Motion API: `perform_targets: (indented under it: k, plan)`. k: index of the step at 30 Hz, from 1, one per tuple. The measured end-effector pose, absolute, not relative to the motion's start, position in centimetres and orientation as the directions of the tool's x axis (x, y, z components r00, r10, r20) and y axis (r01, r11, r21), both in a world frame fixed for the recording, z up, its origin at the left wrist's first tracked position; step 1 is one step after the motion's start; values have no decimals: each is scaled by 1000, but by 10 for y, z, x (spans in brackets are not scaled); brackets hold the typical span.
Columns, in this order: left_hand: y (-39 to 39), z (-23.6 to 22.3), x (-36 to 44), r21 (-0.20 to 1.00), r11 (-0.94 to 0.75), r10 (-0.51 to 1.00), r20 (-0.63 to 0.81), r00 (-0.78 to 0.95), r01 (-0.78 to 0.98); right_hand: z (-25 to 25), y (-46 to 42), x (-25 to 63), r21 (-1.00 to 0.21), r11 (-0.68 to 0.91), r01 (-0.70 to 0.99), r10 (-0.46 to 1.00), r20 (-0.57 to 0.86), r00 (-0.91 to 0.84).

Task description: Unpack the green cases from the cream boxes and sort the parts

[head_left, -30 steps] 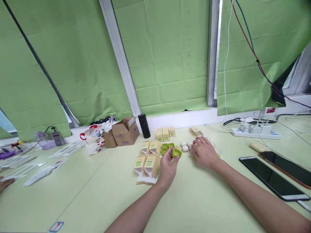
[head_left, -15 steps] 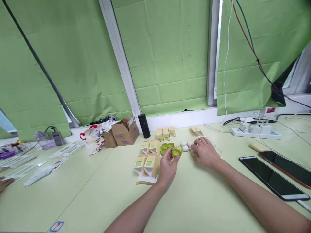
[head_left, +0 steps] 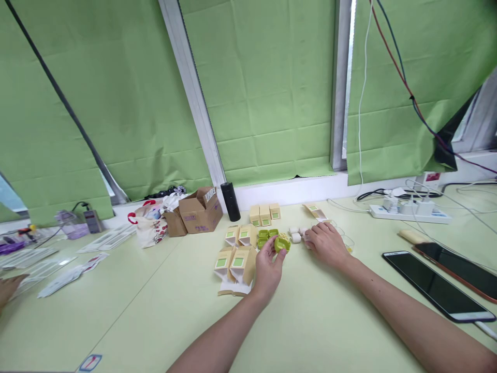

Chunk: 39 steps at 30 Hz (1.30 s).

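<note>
My left hand (head_left: 268, 267) is closed round a small green open case (head_left: 282, 244), held just above the table between thumb and fingers. Behind it stand several more green cases (head_left: 267, 234), with small pale yellow pieces (head_left: 283, 237) beside them. My right hand (head_left: 326, 243) rests on the table with fingers curled down over the end of a group of small white rounded cases (head_left: 295, 237). Its fingertips hide whatever they pinch. Left of my left hand are cream boxes with green windows (head_left: 238, 262), their near flaps open.
Small cream boxes (head_left: 264, 214) and a black cylinder (head_left: 230, 202) stand at the back, near a cardboard box (head_left: 201, 211). A flattened carton piece (head_left: 315, 212) lies behind my right hand. Phones (head_left: 435, 284) and a power strip (head_left: 409, 213) are rightward. Another person's hand (head_left: 10, 289) shows far left.
My right hand has shifted slightly and its fingers sit lower over the white cases. The left hand keeps the green case in place. The other person's hand has moved further into view.
</note>
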<state>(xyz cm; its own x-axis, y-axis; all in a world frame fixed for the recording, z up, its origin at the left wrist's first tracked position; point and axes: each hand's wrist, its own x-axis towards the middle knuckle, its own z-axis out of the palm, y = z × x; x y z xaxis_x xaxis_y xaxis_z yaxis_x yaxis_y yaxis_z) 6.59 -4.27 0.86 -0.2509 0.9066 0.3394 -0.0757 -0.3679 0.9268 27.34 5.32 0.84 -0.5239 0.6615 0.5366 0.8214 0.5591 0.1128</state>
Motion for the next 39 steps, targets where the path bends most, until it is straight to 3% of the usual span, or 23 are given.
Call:
perform_targets:
  k: [7, 13, 22, 28, 39]
  plan:
    - [-41, 7, 65, 923, -375, 909, 347, -230, -90, 10, 55, 276, 46, 566, 823, 667, 560, -490]
    - [-44, 15, 64, 891, -418, 904, 387, -183, -179, 18, 46, 279, -82, 627, 775, 601, 684, -413]
    - [-53, 20, 67, 873, -441, 897, 430, -100, -210, 17, 3, 252, -234, 862, 450, 421, 825, -377]
    - [-51, 16, 70, 890, -396, 918, 390, -75, -225, 15, -8, 240, -251, 901, 353, 386, 837, -389]
    - [-47, 3, 74, 922, -312, 946, 325, 19, -230, 15, -8, 238, -283, 901, 329, 397, 843, -362]
